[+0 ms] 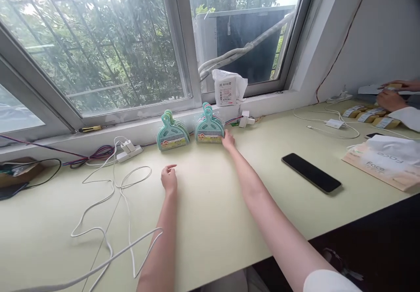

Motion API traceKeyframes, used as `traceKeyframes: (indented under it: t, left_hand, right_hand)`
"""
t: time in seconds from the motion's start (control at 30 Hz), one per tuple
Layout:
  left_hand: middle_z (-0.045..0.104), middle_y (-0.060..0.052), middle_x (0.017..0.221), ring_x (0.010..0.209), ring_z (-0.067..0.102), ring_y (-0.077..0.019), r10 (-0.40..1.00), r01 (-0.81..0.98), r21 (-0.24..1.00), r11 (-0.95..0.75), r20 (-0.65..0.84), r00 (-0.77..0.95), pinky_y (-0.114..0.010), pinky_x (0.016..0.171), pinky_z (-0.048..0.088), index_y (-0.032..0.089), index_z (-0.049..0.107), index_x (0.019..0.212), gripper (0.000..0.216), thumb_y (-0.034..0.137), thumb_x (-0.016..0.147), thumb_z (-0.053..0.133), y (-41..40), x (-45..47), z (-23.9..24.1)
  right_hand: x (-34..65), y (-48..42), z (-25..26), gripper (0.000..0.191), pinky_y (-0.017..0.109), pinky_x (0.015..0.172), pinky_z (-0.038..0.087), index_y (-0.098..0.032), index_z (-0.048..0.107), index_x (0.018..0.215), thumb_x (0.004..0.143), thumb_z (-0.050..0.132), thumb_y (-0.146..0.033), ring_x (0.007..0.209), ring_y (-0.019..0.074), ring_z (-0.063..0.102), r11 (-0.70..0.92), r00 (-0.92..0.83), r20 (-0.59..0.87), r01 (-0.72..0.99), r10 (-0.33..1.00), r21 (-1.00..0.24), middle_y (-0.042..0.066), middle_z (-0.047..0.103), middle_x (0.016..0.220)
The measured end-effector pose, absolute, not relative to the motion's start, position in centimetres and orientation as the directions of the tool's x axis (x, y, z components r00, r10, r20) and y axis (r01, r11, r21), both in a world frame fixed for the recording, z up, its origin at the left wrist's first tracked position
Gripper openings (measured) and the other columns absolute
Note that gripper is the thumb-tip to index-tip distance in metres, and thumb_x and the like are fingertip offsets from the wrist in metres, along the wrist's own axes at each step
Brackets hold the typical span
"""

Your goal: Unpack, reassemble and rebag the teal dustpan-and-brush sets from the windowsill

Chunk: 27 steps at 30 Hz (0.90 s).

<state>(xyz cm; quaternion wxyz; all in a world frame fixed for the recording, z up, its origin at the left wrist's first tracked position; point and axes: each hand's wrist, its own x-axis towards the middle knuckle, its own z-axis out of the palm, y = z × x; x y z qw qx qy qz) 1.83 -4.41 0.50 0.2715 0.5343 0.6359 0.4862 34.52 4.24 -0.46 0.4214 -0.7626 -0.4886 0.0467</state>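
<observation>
Two stacks of small green dustpan-and-brush sets with printed labels stand against the wall below the window. My right hand [229, 140] is at the lower right edge of the right dustpan stack [208, 128], its fingers closed on that side and partly hidden. The left dustpan stack [173, 134] stands a little apart from it, its front facing me. My left hand [169, 177] hovers over the table in front of the left stack, loosely curled with thumb and fingers apart, holding nothing.
White cables [113, 204] sprawl on the left by a power strip [129, 152]. A black phone [311, 172] and a tissue pack [383, 160] lie on the right. A wrapped white package [226, 90] stands on the sill. Another person's hands [392, 99] handle yellow packs at far right.
</observation>
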Motion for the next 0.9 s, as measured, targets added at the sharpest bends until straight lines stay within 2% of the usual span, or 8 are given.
traceKeyframes:
  t: [0.17, 0.33, 0.4, 0.47, 0.6, 0.7, 0.77, 0.9]
  left_hand:
    - [0.063, -0.007, 0.114, 0.101, 0.06, -0.0196, 0.957, 0.361, 0.922, -0.143, 0.222, -0.188, -0.035, 0.088, 0.048, 0.021, 0.061, 0.099, 0.023, 0.028, 0.079, 0.051, -4.3, 2.4, 0.6]
    - [0.052, -0.013, 0.136, 0.12, 0.053, -0.0215, 0.971, 0.241, 0.941, -0.238, 0.236, 0.038, -0.033, 0.089, 0.049, 0.021, 0.049, 0.123, 0.05, 0.043, 0.079, 0.06, -5.1, 3.4, 1.3]
    - [0.056, -0.014, 0.131, 0.118, 0.056, -0.0218, 0.961, 0.188, 0.96, -0.21, 0.166, 0.222, -0.031, 0.086, 0.051, 0.02, 0.048, 0.127, 0.056, 0.049, 0.08, 0.058, -6.1, 3.7, 1.9]
    - [0.064, -0.013, 0.117, 0.105, 0.063, -0.022, 0.922, 0.166, 0.975, -0.15, 0.077, 0.381, -0.031, 0.079, 0.054, 0.019, 0.052, 0.125, 0.058, 0.054, 0.079, 0.056, -7.3, 4.0, 2.5]
    - [0.068, -0.009, 0.101, 0.083, 0.068, -0.0187, 0.877, 0.119, 0.992, -0.049, -0.014, 0.479, -0.029, 0.067, 0.055, 0.018, 0.057, 0.114, 0.052, 0.053, 0.075, 0.061, -9.0, 4.3, 2.7]
    - [0.068, -0.008, 0.097, 0.073, 0.067, -0.0166, 0.88, 0.084, 0.996, 0.012, -0.05, 0.472, -0.029, 0.062, 0.055, 0.017, 0.059, 0.105, 0.045, 0.046, 0.071, 0.068, -9.4, 4.5, 2.2]
    - [0.068, -0.008, 0.093, 0.069, 0.067, -0.0159, 0.893, 0.059, 0.998, 0.038, -0.061, 0.446, -0.027, 0.059, 0.054, 0.016, 0.059, 0.102, 0.043, 0.043, 0.069, 0.07, -9.3, 4.6, 1.9]
    - [0.069, -0.009, 0.095, 0.071, 0.068, -0.0161, 0.91, -0.009, 0.998, 0.06, -0.051, 0.412, -0.025, 0.059, 0.053, 0.015, 0.059, 0.099, 0.04, 0.039, 0.069, 0.071, -9.2, 4.8, 1.9]
  right_hand:
    - [33.5, 0.6, -1.2, 0.027, 0.03, 0.07, 0.043, -0.022, 0.052, 0.115, 0.088, 0.049, -0.029, 0.078, 0.0213, 0.061, -0.061, 0.453, 0.365, 0.69, 0.813, -0.721, 0.007, 0.067, 0.094]
    - [32.5, -5.5, -1.5, 0.023, 0.027, 0.067, 0.044, -0.024, 0.055, 0.106, 0.084, 0.053, -0.03, 0.073, 0.0177, 0.062, 0.152, 0.216, 0.332, 0.582, 0.918, -0.799, 0.001, 0.071, 0.088]
    - [32.2, -8.2, -1.6, 0.022, 0.026, 0.068, 0.045, -0.023, 0.055, 0.104, 0.085, 0.053, -0.033, 0.074, 0.0167, 0.063, 0.237, 0.079, 0.311, 0.481, 0.947, -0.844, 0.0, 0.072, 0.089]
    - [32.1, -10.5, -1.7, 0.022, 0.027, 0.07, 0.047, -0.022, 0.055, 0.102, 0.085, 0.054, -0.035, 0.078, 0.0169, 0.064, 0.277, 0.007, 0.307, 0.411, 0.952, -0.869, 0.001, 0.072, 0.09]
    - [32.0, -13.3, -1.5, 0.022, 0.03, 0.075, 0.049, -0.02, 0.057, 0.105, 0.086, 0.055, -0.031, 0.084, 0.0182, 0.064, 0.24, 0.057, 0.295, 0.447, 0.954, -0.862, 0.005, 0.07, 0.097]
    - [31.8, -14.2, -0.8, 0.035, 0.034, 0.084, 0.048, -0.02, 0.054, 0.117, 0.083, 0.06, -0.026, 0.097, 0.0205, 0.06, 0.272, 0.116, 0.417, 0.598, 0.902, -0.754, 0.009, 0.062, 0.117]
    - [31.4, -14.8, -0.1, 0.038, 0.037, 0.09, 0.045, -0.02, 0.054, 0.119, 0.082, 0.064, -0.025, 0.105, 0.0227, 0.056, 0.353, 0.051, 0.543, 0.708, 0.838, -0.612, 0.011, 0.058, 0.121]
    - [30.1, -16.2, 1.0, 0.014, 0.039, 0.093, 0.039, -0.02, 0.065, 0.097, 0.089, 0.058, -0.029, 0.109, 0.0254, 0.051, 0.45, -0.151, 0.66, 0.837, 0.736, -0.311, 0.011, 0.059, 0.114]
